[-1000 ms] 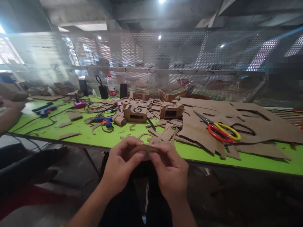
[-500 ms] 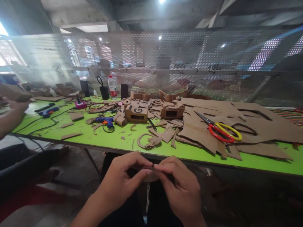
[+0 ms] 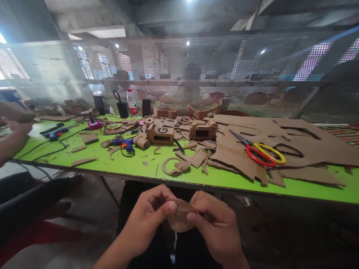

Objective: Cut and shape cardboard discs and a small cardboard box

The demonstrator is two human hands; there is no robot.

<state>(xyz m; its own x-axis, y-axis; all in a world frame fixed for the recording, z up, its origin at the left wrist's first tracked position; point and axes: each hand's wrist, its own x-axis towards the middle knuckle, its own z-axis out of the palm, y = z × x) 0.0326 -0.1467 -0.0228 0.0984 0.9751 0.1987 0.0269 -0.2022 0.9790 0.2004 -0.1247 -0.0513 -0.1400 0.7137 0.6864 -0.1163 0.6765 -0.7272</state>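
Note:
Below the front edge of the green table (image 3: 134, 168), over my lap, both hands pinch one small rounded piece of brown cardboard (image 3: 179, 220). My left hand (image 3: 148, 218) grips its left side with the thumb on top. My right hand (image 3: 217, 226) grips its right side, fingers curled behind it. On the table just beyond lie a curved cardboard strip (image 3: 169, 166) and other offcuts.
Red and yellow scissors (image 3: 259, 151) lie on large cardboard sheets (image 3: 297, 149) at the right. A blue glue gun (image 3: 125, 143), cardboard boxes (image 3: 161, 134) and cables sit mid-table. Another person's hand (image 3: 14, 123) holds cardboard at far left. A mesh screen runs behind.
My hands have dropped from table-edge height into my lap. The cardboard piece has turned from edge-on to flat, its round face now showing between my thumbs.

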